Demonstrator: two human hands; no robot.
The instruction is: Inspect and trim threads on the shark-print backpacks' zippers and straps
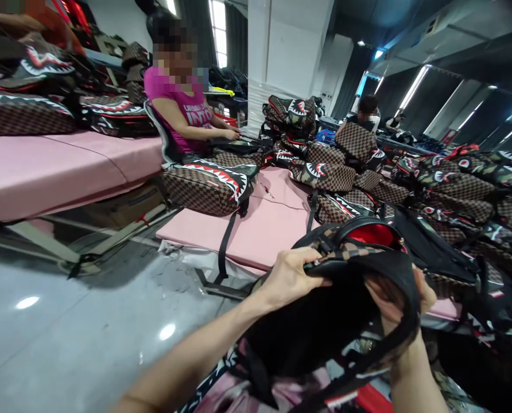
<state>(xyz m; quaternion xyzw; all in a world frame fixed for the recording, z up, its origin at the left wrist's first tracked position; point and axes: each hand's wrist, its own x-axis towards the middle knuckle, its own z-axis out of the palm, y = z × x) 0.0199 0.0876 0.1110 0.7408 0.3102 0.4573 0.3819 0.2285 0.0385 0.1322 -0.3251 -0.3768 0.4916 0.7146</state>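
Observation:
A backpack [307, 321] with a black lining is spread wide in front of me, its mouth facing up toward the camera. My left hand [291, 275] pinches the rim at the upper left, thumb over the brown checked edge. At the right side, my right hand [394, 295] grips the rim, with some fingers inside and others around the outer edge. A red inner panel [371, 234] shows behind the far rim. The lower part of the bag is partly hidden by my forearms.
Checked backpacks with shark-mouth prints [215, 186] lie on the pink table [196, 232], and a large pile of backpacks [462, 189] fills the right. A seated co-worker [182, 109] works across from me. Another pink table [66, 166] stands left. A strap [225, 246] hangs off the near edge.

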